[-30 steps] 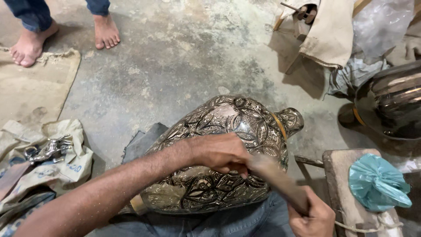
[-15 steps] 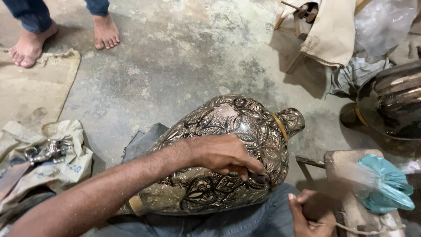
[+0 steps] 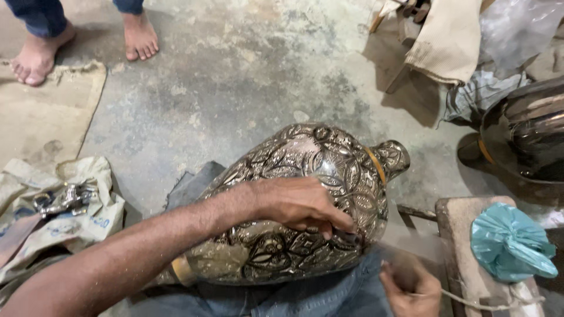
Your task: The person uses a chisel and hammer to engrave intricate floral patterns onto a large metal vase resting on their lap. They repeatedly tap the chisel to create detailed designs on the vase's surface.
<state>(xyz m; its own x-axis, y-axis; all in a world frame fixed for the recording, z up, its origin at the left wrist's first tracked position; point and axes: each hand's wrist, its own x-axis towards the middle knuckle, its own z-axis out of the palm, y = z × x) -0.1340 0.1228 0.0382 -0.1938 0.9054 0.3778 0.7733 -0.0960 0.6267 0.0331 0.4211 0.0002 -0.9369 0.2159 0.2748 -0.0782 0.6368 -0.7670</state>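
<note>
Silver vase [image 3: 317, 176] with embossed floral pattern, teal plastic bag [image 3: 510, 242], grey concrete floor [image 3: 235, 76]

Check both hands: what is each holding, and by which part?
Left hand pinches a small dark punch by its upper shaft, tip on the embossed silver metal vase. Right hand grips a motion-blurred tool handle; its kind cannot be told.

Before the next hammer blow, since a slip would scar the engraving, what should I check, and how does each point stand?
1. Engraved metal vase lying steady across the lap: ok.
2. Left hand pressing on the vase: ok.
3. Small punch under its fingertips, tip on the surface: cannot tell, mostly hidden.
4. Right hand gripping the hammer: ok, though the hammer is motion-blurred.
5. Bystander's bare feet well away: ok.
</note>
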